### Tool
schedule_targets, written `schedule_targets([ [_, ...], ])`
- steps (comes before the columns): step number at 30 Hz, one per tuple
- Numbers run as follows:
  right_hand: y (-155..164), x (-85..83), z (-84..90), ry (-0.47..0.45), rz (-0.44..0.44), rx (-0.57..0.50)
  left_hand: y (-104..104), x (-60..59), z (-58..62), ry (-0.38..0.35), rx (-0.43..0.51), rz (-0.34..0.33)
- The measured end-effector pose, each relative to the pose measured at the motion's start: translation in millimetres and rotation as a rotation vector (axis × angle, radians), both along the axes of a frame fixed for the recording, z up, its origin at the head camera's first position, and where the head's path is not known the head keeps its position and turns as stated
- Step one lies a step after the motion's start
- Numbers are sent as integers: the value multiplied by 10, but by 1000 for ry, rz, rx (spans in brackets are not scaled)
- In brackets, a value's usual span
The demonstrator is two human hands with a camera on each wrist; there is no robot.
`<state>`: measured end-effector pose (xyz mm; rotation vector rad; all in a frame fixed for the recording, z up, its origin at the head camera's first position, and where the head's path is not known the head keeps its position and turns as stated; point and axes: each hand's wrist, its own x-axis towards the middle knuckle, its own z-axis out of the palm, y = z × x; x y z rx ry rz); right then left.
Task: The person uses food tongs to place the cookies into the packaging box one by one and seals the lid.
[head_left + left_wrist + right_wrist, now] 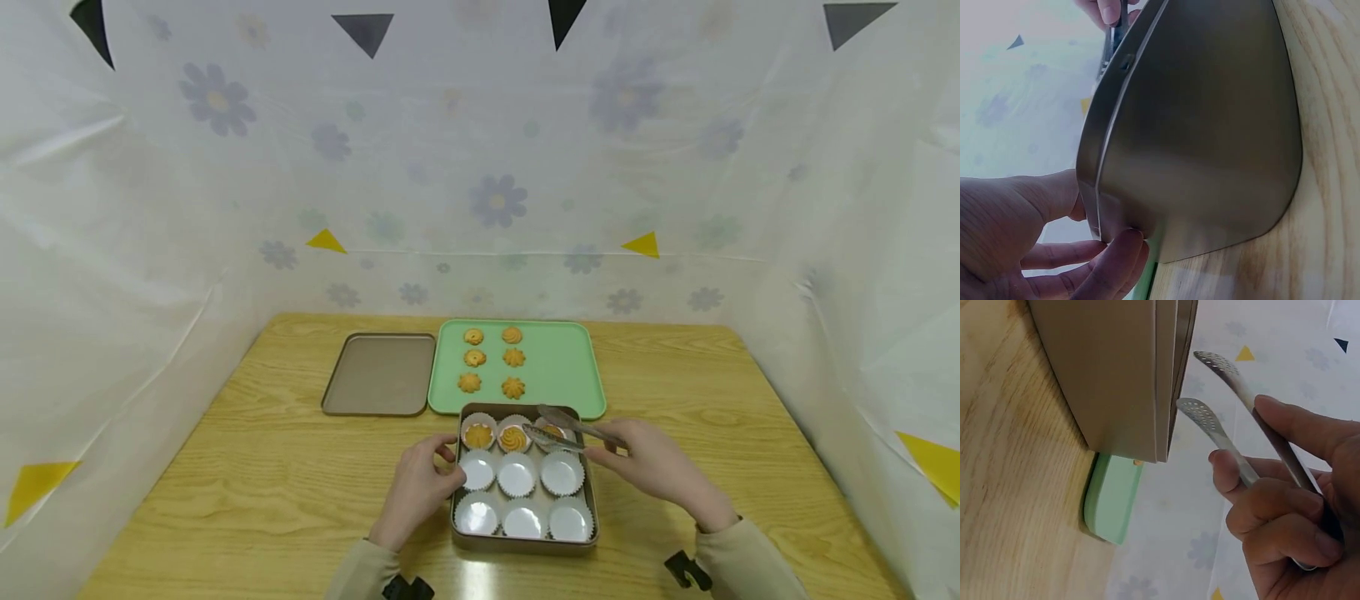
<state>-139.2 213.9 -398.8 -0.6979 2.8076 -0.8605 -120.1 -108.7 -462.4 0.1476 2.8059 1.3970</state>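
A deep brown baking tin holds rows of white paper cups. The three cups of its far row each have a cookie inside; the other cups hold none. At the tin's left rim, my left hand pinches the wall between thumb and fingers. My right hand holds metal tongs with perforated tips. The tongs' arms are spread apart above the far right cup and partly cover its cookie. In the right wrist view, nothing sits between the tongs' tips.
Behind the tin lies a green tray with several cookies in two columns. A flat brown tray sits left of it, against its edge. All rest on a wooden table, enclosed by white flowered sheeting.
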Motion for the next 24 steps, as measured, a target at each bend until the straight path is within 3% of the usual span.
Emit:
schedule_targets([
  [4,94,-62,-70,-83,11,-149,0,5,3,-2,-3,1],
  [9,159,-159,-122,-106,-69,-199,0,6,6,-2,0,0],
  [15,18,-335,-77,-78,-135,-96,-4,4,10,5,-1,5],
  [24,-258,-545,52,-31,-120,79,-5,7,12,-5,8,-5],
])
